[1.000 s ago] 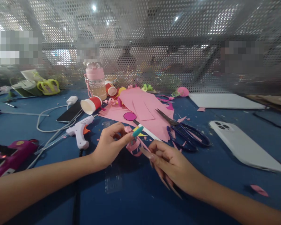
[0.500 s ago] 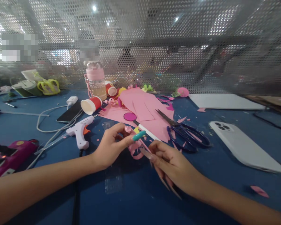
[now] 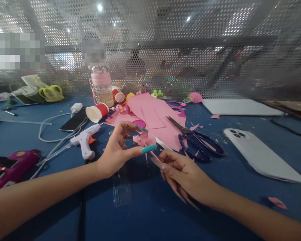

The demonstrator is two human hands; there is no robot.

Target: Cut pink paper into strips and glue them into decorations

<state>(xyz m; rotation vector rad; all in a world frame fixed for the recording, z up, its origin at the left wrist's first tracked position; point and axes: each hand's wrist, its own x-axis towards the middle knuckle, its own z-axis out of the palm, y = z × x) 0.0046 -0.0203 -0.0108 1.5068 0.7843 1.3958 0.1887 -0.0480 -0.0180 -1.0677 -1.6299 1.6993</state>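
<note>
Pink curled paper (image 3: 141, 139), bent into loops, is held above the blue table between both hands. My left hand (image 3: 116, 149) has it between thumb and index finger, one from below and one from above; both carry long teal nails. My right hand (image 3: 183, 174) pinches the thin end of the pink paper between thumb and index finger, while its other long-nailed fingers hang down. Behind the hands lie pink paper sheets (image 3: 150, 110), with a magenta disc (image 3: 139, 124) and a white pen (image 3: 163, 143) partly hidden. Blue-handled scissors (image 3: 198, 140) rest to the right.
A white glue gun (image 3: 85, 142) lies left, near a black phone (image 3: 74, 119) with a cable. Two paper cups, one a red cup (image 3: 97, 112), lie by a pink-lidded bottle (image 3: 102, 87). At right are a white phone (image 3: 262, 155) and a white board (image 3: 240, 107).
My left hand has opened its index finger upward and turned the curled paper, so the loop below has lifted. My right hand keeps its pinch almost in place.
</note>
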